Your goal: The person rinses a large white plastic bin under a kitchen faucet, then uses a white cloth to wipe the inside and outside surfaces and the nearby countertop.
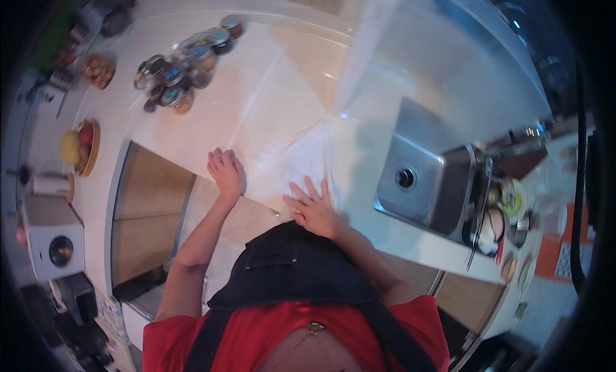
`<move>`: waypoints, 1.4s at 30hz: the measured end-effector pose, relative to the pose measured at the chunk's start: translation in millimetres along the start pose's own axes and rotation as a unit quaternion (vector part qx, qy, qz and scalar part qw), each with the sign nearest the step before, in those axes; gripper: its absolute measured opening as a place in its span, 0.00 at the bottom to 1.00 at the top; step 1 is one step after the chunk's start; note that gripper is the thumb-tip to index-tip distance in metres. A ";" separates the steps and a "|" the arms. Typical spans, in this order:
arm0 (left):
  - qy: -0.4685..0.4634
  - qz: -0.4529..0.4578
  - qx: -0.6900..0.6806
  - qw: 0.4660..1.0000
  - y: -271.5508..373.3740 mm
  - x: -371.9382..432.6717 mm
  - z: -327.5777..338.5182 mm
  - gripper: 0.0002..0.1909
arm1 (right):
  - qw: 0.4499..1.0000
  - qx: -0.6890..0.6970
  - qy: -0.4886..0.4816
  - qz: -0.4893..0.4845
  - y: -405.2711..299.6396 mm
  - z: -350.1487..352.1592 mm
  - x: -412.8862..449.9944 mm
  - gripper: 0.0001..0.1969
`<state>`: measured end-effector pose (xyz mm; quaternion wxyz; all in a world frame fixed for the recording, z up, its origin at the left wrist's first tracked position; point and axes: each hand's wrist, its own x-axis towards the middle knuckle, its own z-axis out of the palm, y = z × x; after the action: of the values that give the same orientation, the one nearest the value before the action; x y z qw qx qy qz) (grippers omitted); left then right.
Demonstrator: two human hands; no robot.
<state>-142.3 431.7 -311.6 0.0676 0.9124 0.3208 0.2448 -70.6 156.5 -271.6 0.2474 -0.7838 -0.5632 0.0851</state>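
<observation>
A white cloth lies spread on the pale countertop, close to its front edge. My right hand rests flat on the near part of this cloth with its fingers spread. To the left, my left hand leans on the bare counter at the edge, fingers bent and loosely together; whether anything is under them cannot be seen. A ring shows on one of its fingers. The cloth's outline blends into the pale surface.
Right of the cloth is a steel sink, with a dish rack of dishes beyond. Several lidded glass jars stand at the back left. Farther left are a fruit basket, a container of eggs and a paper roll.
</observation>
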 end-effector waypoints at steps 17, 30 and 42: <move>-0.298 0.458 -0.200 0.813 216.2 -125.2 -35.5 0.20 | 0.983 -0.162 0.085 0.004 66.6 -50.0 -230.7 0.27; -0.368 0.564 -0.309 0.671 513.1 -258.7 19.8 0.19 | 0.994 -0.078 -0.065 0.027 208.1 -205.1 -464.7 0.25; -0.400 0.064 -0.515 0.755 442.0 -116.5 -24.3 0.22 | 0.983 -0.125 -0.036 0.130 143.8 -158.9 -397.1 0.33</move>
<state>11.3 11.8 -213.4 0.6339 0.7727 0.0304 -0.0106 -23.7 -292.2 -261.6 0.1138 -0.8717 -0.4710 0.0733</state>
